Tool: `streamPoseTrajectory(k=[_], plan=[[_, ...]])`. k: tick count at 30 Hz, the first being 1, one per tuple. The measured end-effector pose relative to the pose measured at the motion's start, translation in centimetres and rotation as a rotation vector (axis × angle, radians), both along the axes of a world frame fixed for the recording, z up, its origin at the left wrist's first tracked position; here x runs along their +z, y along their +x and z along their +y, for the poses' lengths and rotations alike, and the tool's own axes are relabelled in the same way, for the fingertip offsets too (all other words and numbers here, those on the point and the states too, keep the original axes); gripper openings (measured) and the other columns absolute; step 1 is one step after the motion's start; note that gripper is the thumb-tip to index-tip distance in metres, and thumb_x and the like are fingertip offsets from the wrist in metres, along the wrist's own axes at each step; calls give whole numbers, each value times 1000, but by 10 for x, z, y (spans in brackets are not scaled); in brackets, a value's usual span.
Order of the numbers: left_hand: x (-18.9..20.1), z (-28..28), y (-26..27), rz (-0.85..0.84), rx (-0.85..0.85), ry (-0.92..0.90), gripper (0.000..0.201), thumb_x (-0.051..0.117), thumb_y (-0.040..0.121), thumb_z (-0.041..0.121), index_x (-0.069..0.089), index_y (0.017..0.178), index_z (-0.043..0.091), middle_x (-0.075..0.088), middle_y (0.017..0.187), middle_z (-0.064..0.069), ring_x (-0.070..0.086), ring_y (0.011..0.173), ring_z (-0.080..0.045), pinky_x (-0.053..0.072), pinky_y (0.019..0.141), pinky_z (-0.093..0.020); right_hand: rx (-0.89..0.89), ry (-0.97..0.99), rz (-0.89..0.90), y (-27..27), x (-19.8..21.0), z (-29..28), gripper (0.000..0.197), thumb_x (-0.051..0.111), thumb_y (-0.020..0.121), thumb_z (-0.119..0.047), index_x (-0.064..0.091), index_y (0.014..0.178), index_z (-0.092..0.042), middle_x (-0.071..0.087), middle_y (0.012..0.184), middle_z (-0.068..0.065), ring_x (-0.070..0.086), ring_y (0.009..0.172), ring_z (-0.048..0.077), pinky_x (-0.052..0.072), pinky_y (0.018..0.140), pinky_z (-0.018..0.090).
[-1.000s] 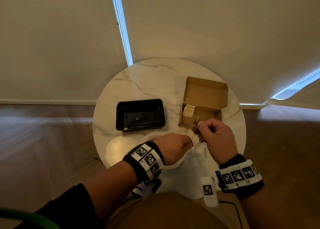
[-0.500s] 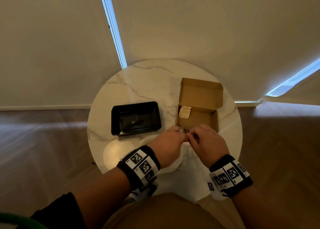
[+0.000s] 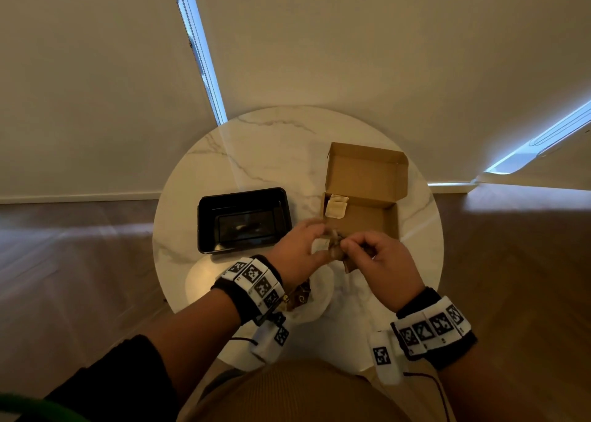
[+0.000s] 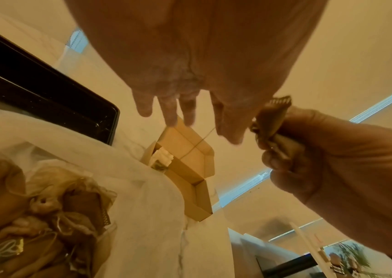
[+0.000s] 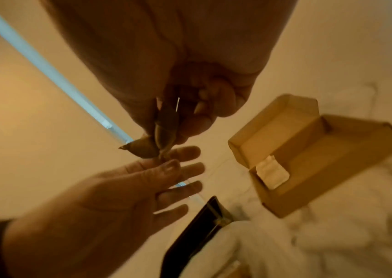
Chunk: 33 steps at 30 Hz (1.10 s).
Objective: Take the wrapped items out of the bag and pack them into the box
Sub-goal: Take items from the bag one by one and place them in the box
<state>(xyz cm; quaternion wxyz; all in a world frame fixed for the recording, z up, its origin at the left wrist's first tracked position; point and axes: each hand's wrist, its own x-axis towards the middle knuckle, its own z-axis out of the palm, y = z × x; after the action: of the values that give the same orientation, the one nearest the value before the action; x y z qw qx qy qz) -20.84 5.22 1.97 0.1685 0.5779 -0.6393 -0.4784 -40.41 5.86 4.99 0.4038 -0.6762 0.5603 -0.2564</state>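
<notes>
My right hand [image 3: 377,258] grips a small brown wrapped item [image 3: 335,250] [image 5: 156,139] above the table's front, just short of the open cardboard box [image 3: 367,172]. My left hand [image 3: 297,249] meets it from the left. Its thumb and forefinger pinch the wrapper's twisted end while the other fingers [image 5: 190,185] stay straight and spread. A white wrapped item [image 3: 335,205] lies in the box's near-left corner. The translucent white bag [image 3: 319,300] lies under my left wrist, with several more wrapped items [image 4: 47,206] inside.
A black plastic tray [image 3: 243,194] sits left of the box on the round marble table [image 3: 271,153]. Walls and a window blind stand close behind the table. My lap is at the near edge.
My hands came together over the box's near edge. The left hand went from a fist to spread fingers at the item's end. The right hand dropped lower with the item.
</notes>
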Motion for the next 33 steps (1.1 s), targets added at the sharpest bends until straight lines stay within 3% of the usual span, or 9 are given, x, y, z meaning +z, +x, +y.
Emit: streamPoseTrajectory(k=[3,6,11,15,18,20,25,29,33], plan=[[0,3,-7,41,-17,37,24,52,104,43,68,115,31,69,110,12,65,103,-6,55,98,-43,-161,114,-227,0,10,-2,14,65,98,-16,76,90,-13,76,75,-5,68,64,2,51,58,13],[0,6,-14,67,-55,77,24,45,108,34,67,110,25,72,95,8,68,87,-6,58,84,-32,-315,195,-331,0,11,-5,18,63,99,-21,75,88,-12,74,71,-2,62,58,2,47,53,13],[7,6,-25,-44,-190,52,26,42,108,34,66,113,26,61,81,12,57,67,-1,41,61,-17,-374,50,-93,-3,-8,-12,17,66,97,-32,71,86,-20,73,78,-2,68,74,11,55,67,28],[19,5,-31,-140,-337,-53,26,42,109,29,66,117,21,63,98,10,55,82,-5,38,69,-13,-186,-151,349,-6,-15,-12,17,62,97,-38,62,85,-25,57,86,-9,56,76,7,49,66,25],[24,4,-29,-146,-387,-116,27,43,108,28,68,116,19,67,111,3,58,94,-10,46,85,-25,-85,-193,501,-8,-19,-10,21,58,98,-39,61,85,-23,51,89,-7,52,74,10,48,64,26],[27,3,-25,-141,-367,-179,26,46,107,30,70,114,20,66,106,3,58,93,-10,49,87,-29,-44,-209,549,-10,-23,-7,22,57,99,-40,61,86,-22,51,90,-7,53,74,12,49,64,29],[37,-6,-13,-42,-69,-191,21,67,98,30,72,118,29,66,88,21,63,78,4,47,78,-8,56,-218,448,-13,-29,0,18,57,98,-40,68,96,-26,54,90,-12,54,78,7,50,69,26],[29,-9,-12,148,181,-20,13,83,85,29,74,92,22,76,77,6,72,72,-5,60,76,-27,78,-267,334,-9,-31,3,19,56,97,-39,69,99,-26,54,90,-17,51,79,1,43,69,18],[22,-11,-10,262,230,73,12,87,81,31,79,83,22,78,82,3,73,83,-15,60,83,-33,69,-301,238,-7,-34,3,18,59,99,-37,70,97,-24,60,90,-13,54,79,4,50,68,24]])
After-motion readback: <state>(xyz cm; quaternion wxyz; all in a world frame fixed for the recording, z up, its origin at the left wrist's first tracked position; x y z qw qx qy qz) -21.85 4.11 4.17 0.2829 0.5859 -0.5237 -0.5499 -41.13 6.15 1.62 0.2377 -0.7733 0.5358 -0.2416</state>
